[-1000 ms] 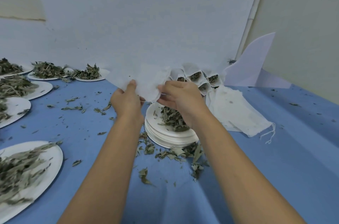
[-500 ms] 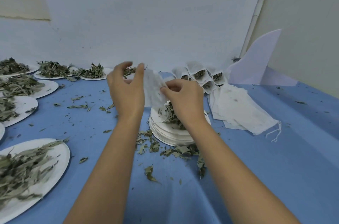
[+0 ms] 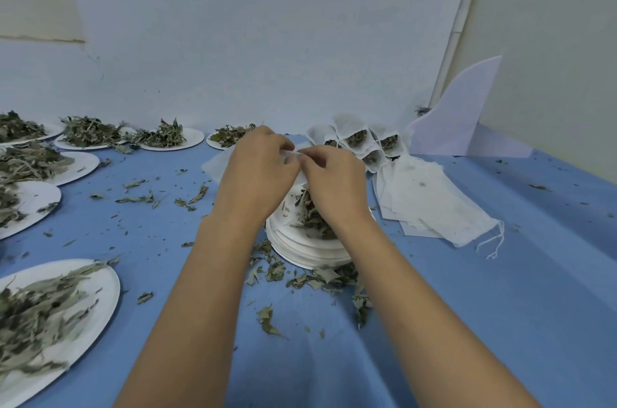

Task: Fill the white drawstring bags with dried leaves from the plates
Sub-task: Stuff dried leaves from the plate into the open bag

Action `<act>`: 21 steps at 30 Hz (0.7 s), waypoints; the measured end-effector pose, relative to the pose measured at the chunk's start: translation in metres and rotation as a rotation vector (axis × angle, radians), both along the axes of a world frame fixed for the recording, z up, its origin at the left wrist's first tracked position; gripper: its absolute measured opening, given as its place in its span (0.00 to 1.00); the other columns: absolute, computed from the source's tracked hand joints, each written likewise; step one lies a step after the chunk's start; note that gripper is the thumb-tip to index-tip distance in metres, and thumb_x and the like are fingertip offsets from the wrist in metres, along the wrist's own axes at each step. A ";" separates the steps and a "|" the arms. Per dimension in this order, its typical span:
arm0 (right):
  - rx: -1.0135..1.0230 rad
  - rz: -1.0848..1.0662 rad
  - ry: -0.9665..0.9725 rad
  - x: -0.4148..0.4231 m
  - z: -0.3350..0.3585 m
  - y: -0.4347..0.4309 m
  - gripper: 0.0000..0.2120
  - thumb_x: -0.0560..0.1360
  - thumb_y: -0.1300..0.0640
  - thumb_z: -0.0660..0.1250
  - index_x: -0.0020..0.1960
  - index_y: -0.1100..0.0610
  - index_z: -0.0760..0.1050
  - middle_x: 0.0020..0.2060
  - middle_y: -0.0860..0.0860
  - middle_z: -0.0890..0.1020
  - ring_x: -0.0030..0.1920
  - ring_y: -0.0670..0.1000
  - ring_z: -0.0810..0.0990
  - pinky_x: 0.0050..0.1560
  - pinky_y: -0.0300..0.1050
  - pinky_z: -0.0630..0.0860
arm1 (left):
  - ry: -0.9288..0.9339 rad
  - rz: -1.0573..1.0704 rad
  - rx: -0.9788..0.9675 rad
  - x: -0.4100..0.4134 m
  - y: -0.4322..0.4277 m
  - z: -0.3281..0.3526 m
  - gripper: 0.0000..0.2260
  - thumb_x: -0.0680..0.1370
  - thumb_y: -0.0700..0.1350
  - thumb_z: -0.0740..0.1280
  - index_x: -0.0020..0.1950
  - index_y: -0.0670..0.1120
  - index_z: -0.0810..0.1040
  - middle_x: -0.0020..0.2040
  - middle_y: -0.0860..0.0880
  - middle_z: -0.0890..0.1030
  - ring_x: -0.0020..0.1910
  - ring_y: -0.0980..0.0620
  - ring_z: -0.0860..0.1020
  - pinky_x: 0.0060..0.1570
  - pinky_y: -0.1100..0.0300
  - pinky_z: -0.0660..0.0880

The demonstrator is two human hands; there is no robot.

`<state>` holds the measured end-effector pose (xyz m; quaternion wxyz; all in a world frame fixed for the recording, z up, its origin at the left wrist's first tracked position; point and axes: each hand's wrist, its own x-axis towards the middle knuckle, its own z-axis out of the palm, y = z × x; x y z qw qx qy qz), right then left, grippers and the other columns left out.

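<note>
blue table (image 3: 500, 307) under plates (image 3: 108, 287), bags (image 3: 434, 200), leaves (image 3: 267, 320)

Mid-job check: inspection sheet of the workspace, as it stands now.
Surface: blue cloth-covered table.
Job's things: thin white drawstring bag held over stack of white paper plates topped with dried leaves; filled white bags upright behind; flat pile of empty white bags to the right; further white plates of leaves at left.
Clutter: loose dried leaf scraps scattered over the cloth.
Grippers: left hand and right hand both pinch the bag's edge.
Cables: nothing seen.
Surroundings: pale wall; white curved card leaning at back right.
</note>
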<state>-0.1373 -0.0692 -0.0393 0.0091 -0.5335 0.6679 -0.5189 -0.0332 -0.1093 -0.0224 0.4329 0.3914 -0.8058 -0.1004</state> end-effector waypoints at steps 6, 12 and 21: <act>0.030 -0.022 -0.215 -0.003 0.000 -0.001 0.13 0.77 0.51 0.64 0.54 0.59 0.79 0.45 0.49 0.82 0.45 0.45 0.80 0.45 0.40 0.74 | 0.162 0.032 -0.171 -0.001 0.008 0.002 0.08 0.78 0.42 0.66 0.49 0.39 0.83 0.47 0.44 0.81 0.47 0.48 0.79 0.49 0.55 0.74; -0.033 0.129 -0.545 0.004 0.006 0.003 0.09 0.75 0.62 0.64 0.37 0.61 0.76 0.29 0.51 0.79 0.30 0.47 0.77 0.38 0.44 0.78 | 0.077 0.220 -0.285 -0.003 0.011 -0.001 0.08 0.76 0.49 0.67 0.49 0.47 0.83 0.44 0.50 0.82 0.50 0.48 0.72 0.37 0.56 0.64; -0.028 0.040 -0.080 0.007 0.003 0.003 0.17 0.74 0.63 0.63 0.28 0.58 0.64 0.25 0.57 0.69 0.29 0.50 0.61 0.30 0.43 0.56 | -0.226 0.045 -0.262 0.001 0.008 0.005 0.14 0.76 0.40 0.65 0.61 0.47 0.79 0.52 0.46 0.81 0.53 0.44 0.72 0.46 0.53 0.67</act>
